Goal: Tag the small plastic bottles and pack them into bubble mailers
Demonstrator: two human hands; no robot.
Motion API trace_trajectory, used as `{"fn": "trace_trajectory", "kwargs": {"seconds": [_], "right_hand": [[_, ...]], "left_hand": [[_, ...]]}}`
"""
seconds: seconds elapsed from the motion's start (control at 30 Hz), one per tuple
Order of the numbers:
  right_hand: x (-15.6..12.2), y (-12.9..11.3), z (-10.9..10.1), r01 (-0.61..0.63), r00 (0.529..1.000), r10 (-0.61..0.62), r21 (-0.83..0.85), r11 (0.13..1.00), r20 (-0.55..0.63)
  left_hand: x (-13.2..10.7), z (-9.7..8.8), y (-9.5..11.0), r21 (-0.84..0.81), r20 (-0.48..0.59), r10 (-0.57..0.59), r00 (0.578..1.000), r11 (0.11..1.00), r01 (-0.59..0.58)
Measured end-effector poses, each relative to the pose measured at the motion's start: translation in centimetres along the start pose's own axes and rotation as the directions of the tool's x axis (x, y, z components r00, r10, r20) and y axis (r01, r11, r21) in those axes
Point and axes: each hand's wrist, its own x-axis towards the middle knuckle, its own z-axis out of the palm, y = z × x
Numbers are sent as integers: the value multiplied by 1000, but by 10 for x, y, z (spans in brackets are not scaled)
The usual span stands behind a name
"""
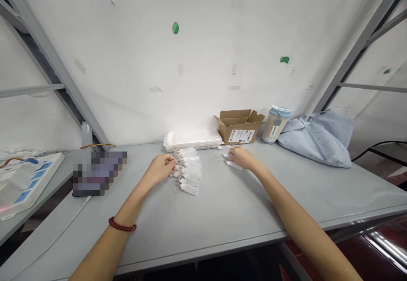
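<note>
Worktop: grey surface (pixel 222 213); its front edge runs across the lower part of the view, its rear edge along the wall (pixel 203 60).
Bracelet: dark red, beaded (pixel 122 225); worn on the left wrist, above the front edge.
Cable: white (pixel 65 229); runs from the front left corner area to the pixelated device.
Pixelated device: dark, flat (pixel 100 174); lies along the left edge; any writing on it is obscured.
Left hand: at mid-depth of the worktop (pixel 160 168), beside the cord-loop ends of the main row; thumb and forefinger close together; cannot tell whether they grip a loop.
Main row: small white translucent pieces with cord loops (pixel 190 172); lined up from mid-worktop toward the rear edge, loops toward the left edge; markings too small to read.
Right hand: over the second group (pixel 243 158), fingers bent downward; cannot tell whether they are clamped on a piece.
Second group: a few similar pieces (pixel 234 165); between the main row and the right edge, partly hidden by the right hand.
White stack: flat, layered (pixel 193 139); at the rear edge.
Cardboard box: open-topped (pixel 224 133); at the rear edge, right of the white stack; white printed labels with barcode-like marks, text illegible.
Tumbler: pale body, blue lid (pixel 269 133); right of the cardboard box; vertical lettering on its label, unreadable.
Cloth bundle: light blue, patterned (pixel 318 141); near the rear right corner.
</note>
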Motion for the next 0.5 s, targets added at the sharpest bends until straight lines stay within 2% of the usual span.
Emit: {"fn": "trace_trajectory", "kwargs": {"seconds": [0.17,0.27,0.4,0.5], "right_hand": [[-2,-5,-2,39,997,-38,17,999,-66],[-4,-14,-4,102,981,-88,77,992,-173],[-7,-30,-4,316,895,-207,235,919,-395],[-12,-43,-4,432,845,-270,292,854,-461]], "left_hand": [[2,5,-3,-59,-86,21,996,998,-26],[1,6,0,-85,-115,41,993,995,-51],[-4,8,4,-118,-118,74,990,989,-88],[-5,11,6,-157,-83,87,993,982,-100]]}}
